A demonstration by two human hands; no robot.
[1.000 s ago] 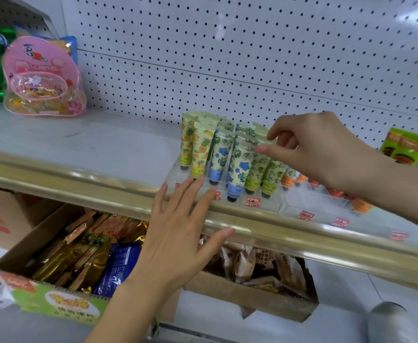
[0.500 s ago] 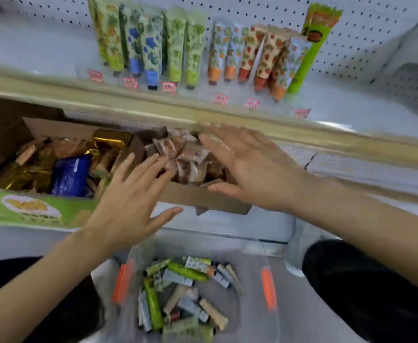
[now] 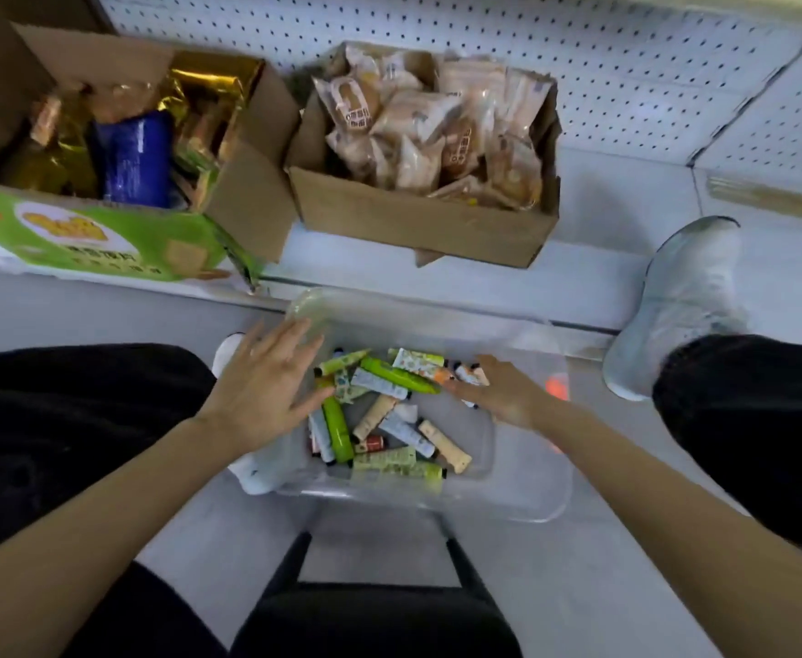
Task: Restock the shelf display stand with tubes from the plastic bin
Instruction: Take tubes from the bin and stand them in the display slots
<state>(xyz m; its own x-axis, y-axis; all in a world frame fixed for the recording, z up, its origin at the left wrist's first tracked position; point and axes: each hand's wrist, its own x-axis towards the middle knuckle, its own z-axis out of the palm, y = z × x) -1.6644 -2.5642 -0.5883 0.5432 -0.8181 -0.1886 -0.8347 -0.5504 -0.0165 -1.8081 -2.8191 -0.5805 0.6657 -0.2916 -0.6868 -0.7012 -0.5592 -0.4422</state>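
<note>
**Left hand (image 3: 266,391) and right hand (image 3: 503,396) over the plastic bin (image 3: 522,486)**

The clear plastic bin sits on the floor between the person's knees, with loose tubes (image 3: 389,420) heaped inside. The left hand is over its left edge, fingers spread wide, holding nothing. The right hand reaches in from the right, fingers straight, gripping nothing. A cardboard box (image 3: 418,225) of snack packets stands beyond

dim, soft blur; wide-angle warp

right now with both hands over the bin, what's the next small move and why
Probably close the right hand on the bright green tube atop the pile in the plastic bin: that hand is open right beside it, and the left hand is open and empty too.
</note>
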